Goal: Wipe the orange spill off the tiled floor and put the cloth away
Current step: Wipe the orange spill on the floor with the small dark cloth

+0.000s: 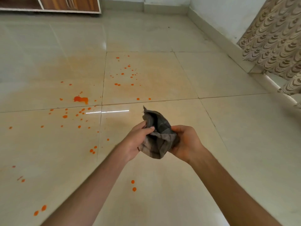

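Both hands hold the cloth (157, 137) in the air above the tiled floor (211, 128); it touches no surface. The left hand (136, 141) is closed on the cloth's left edge, thumb pressed on top and fingers curled beneath. The right hand (187, 141) is closed on the right edge in a mirrored pinch. The cloth is grey, crumpled and bunched between the two hands, with one corner standing up beyond the fingertips.

This two-handed hold, by judgement, serves to gather or refold the cloth into a pad before wiping: a bunched pad gives a firm, thick contact face and keeps loose corners from dragging through the liquid.

The orange spill (81, 99) lies on the floor ahead of and to the left of the left hand. Its densest patch sits well beyond the left hand. Scattered droplets extend from there toward the left forearm, and a second cluster (127, 72) lies straight ahead of both hands. Two separate drops (133, 185) lie below the hands, between the forearms. A faint orange film surrounds the far droplets.

No wiping stroke is in progress; the cloth shows no orange staining on the visible faces. The task is judged to be at its start.

To the right of the right hand, well apart, a patterned curtain (273, 46) hangs along the wall. A wooden cabinet (68, 4) stands far ahead on the left.
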